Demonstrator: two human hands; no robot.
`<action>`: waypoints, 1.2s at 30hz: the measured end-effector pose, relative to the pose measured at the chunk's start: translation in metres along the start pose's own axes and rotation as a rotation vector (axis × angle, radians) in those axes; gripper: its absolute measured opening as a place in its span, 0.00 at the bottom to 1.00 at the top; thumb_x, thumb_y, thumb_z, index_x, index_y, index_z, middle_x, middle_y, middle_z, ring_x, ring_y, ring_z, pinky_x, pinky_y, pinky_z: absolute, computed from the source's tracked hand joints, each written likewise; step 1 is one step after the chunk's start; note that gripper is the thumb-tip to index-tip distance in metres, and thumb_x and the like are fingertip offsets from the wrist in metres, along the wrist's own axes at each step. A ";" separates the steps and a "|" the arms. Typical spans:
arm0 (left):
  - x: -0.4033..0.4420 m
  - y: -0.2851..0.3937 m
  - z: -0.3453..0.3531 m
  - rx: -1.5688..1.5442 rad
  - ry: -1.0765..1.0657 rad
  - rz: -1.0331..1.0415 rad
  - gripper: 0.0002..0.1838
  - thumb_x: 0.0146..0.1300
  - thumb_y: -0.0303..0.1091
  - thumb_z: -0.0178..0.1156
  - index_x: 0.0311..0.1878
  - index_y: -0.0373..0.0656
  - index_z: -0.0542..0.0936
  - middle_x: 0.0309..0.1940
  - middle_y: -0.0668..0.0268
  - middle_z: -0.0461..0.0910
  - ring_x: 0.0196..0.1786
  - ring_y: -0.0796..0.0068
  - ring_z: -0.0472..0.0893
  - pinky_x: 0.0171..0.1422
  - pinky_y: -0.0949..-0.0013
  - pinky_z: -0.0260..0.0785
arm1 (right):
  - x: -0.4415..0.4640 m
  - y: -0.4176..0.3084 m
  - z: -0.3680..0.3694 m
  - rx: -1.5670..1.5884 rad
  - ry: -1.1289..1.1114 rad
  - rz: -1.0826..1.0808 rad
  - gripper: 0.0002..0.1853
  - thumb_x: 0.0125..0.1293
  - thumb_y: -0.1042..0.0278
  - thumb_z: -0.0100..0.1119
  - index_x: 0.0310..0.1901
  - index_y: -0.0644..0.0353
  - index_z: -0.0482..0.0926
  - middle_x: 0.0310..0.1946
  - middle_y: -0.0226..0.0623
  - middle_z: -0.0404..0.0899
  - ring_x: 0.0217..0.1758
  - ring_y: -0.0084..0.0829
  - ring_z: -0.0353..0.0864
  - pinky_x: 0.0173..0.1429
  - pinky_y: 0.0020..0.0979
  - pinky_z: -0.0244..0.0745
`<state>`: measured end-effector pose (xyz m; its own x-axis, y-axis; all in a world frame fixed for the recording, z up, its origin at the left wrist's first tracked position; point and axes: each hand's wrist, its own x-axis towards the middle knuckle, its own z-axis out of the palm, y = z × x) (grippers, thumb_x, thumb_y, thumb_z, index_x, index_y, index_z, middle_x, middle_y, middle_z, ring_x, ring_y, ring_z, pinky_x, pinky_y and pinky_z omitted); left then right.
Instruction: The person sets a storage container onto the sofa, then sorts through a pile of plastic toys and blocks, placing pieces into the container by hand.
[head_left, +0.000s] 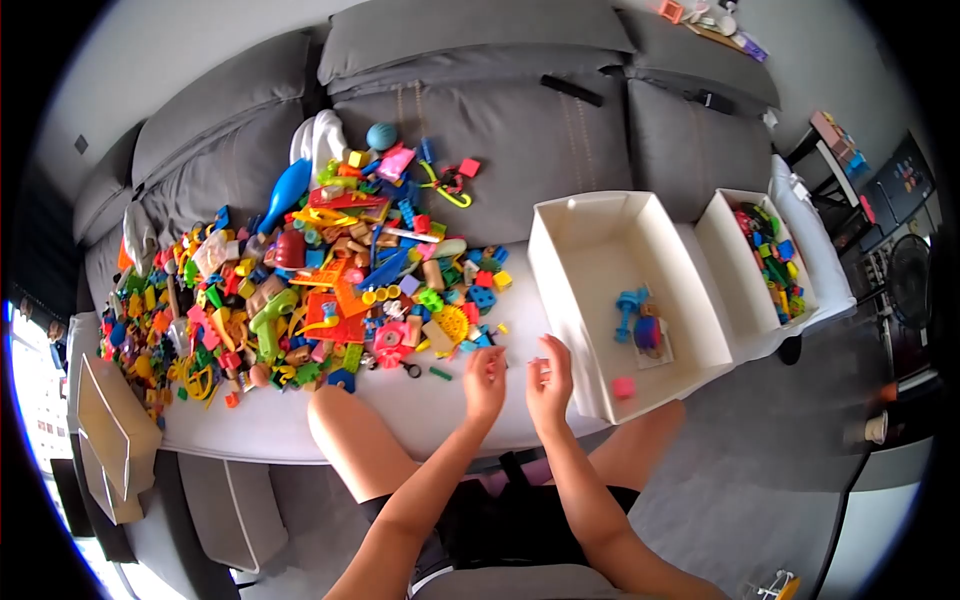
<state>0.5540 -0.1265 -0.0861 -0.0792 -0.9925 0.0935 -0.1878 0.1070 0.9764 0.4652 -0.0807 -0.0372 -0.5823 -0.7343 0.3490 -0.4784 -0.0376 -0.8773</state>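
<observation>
My left hand hovers over the front of the sofa seat, just right of a large toy heap. Its fingers are loosely bent and apart, with nothing visible in them. Close beside it, my right hand is also loosely curled and looks bare. It is nearest the left wall of a large white bin. Inside that bin lie a blue toy, a round purple-blue toy and a pink block. A small green piece rests on the seat left of my left hand.
Another white bin with colourful toys stands farther right. A blue bowling pin and a blue ball top the heap. A black remote lies at the backrest. Beige boxes stand at left, a fan at right.
</observation>
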 end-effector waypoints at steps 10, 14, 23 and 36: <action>0.010 -0.065 -0.126 0.723 -0.095 -0.097 0.36 0.42 0.39 0.68 0.58 0.49 0.67 0.57 0.51 0.59 0.55 0.50 0.67 0.57 0.57 0.64 | -0.028 0.055 0.079 -0.625 -0.476 0.134 0.27 0.49 0.58 0.64 0.48 0.59 0.65 0.44 0.41 0.67 0.30 0.41 0.78 0.28 0.38 0.73; 0.010 -0.062 -0.111 0.730 -0.199 0.038 0.30 0.42 0.40 0.68 0.53 0.52 0.72 0.55 0.56 0.62 0.53 0.51 0.68 0.55 0.58 0.66 | -0.036 0.071 0.078 -0.533 -0.377 0.105 0.21 0.48 0.60 0.66 0.42 0.57 0.70 0.40 0.38 0.69 0.31 0.40 0.77 0.28 0.39 0.73; -0.013 -0.058 -0.074 0.680 -0.105 -0.062 0.14 0.52 0.33 0.59 0.43 0.48 0.73 0.43 0.56 0.70 0.41 0.53 0.74 0.45 0.57 0.69 | -0.050 0.104 0.044 0.227 -0.273 0.689 0.06 0.54 0.71 0.62 0.32 0.60 0.74 0.22 0.30 0.74 0.21 0.21 0.74 0.25 0.23 0.70; 0.046 0.064 0.042 -0.495 -0.196 -0.178 0.19 0.66 0.36 0.47 0.59 0.45 0.65 0.35 0.69 0.73 0.28 0.82 0.74 0.27 0.80 0.67 | 0.009 -0.024 -0.029 0.906 0.329 0.414 0.10 0.60 0.76 0.55 0.44 0.60 0.70 0.35 0.33 0.73 0.35 0.25 0.76 0.43 0.27 0.73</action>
<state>0.4974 -0.1629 -0.0275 -0.2779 -0.9578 -0.0734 0.2629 -0.1493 0.9532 0.4522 -0.0669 -0.0032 -0.8033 -0.5899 -0.0814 0.3908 -0.4191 -0.8196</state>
